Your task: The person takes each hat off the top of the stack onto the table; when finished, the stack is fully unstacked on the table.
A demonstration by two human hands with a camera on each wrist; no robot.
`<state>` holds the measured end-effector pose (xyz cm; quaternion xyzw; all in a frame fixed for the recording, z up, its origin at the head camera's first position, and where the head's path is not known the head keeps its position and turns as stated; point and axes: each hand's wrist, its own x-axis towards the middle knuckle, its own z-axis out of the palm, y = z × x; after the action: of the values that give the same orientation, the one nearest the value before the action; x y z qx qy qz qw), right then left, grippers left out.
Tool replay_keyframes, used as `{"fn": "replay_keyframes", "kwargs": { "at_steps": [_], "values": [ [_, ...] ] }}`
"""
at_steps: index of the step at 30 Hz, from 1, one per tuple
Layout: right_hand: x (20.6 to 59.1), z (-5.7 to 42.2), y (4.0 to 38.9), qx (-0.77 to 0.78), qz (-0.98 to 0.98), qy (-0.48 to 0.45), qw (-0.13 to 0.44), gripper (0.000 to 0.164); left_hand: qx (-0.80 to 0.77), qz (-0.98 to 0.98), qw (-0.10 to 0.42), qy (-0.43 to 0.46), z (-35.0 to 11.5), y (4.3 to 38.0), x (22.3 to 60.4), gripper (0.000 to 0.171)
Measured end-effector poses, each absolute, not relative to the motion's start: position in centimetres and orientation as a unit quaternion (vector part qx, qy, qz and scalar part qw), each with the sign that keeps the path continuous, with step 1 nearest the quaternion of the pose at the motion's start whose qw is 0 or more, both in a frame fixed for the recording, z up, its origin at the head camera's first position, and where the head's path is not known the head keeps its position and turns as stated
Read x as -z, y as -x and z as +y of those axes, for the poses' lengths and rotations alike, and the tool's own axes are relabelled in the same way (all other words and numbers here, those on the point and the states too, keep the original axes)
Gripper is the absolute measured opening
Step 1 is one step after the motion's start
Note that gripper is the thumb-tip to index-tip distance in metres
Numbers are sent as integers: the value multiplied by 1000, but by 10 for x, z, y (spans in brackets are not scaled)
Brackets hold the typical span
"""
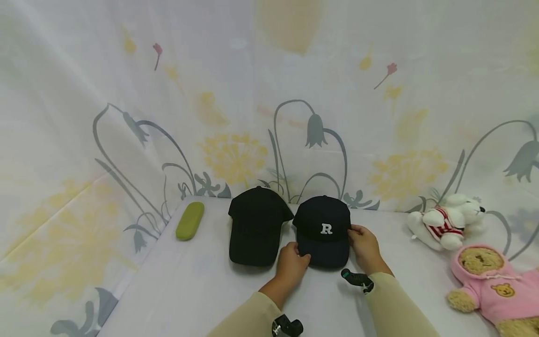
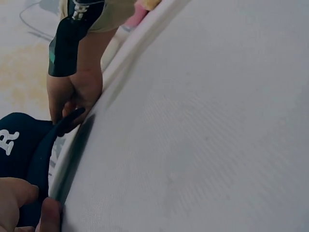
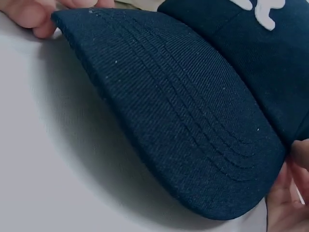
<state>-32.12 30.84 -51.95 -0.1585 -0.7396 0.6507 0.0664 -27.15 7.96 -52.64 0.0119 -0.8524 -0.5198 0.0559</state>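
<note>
A navy baseball cap (image 1: 322, 220) with a white letter R faces forward on the white surface. My left hand (image 1: 292, 263) pinches the left front corner of its brim, thumb on one face and fingers on the other, as the left wrist view shows. On the cap's other side my right hand (image 1: 365, 247) grips the edge where brim and crown meet. The right wrist view shows the stitched brim (image 3: 169, 106) standing a little above the surface, with a shadow under it. Just left of it lies a plain black cap (image 1: 257, 229), touched by neither hand.
A green glasses case (image 1: 190, 221) lies to the left of the caps. On the right are a white plush toy (image 1: 448, 222) in a red-striped top and a teddy bear (image 1: 490, 285) in a pink hoodie. A flower-printed curtain (image 1: 269, 93) hangs behind the table.
</note>
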Motion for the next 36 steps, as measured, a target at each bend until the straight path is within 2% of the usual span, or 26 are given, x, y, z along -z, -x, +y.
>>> {"fn": "replay_keyframes", "kwargs": {
  "at_steps": [12, 21, 36],
  "values": [
    [522, 303, 320, -612, -768, 175, 74, 41, 524, -848, 75, -36, 77, 271, 530, 42],
    [520, 299, 315, -563, -797, 202, 82, 42, 528, -846, 62, -41, 79, 271, 533, 36],
    [520, 299, 310, -558, -800, 202, 88, 40, 524, -848, 80, -3, 77, 262, 533, 34]
  ]
}}
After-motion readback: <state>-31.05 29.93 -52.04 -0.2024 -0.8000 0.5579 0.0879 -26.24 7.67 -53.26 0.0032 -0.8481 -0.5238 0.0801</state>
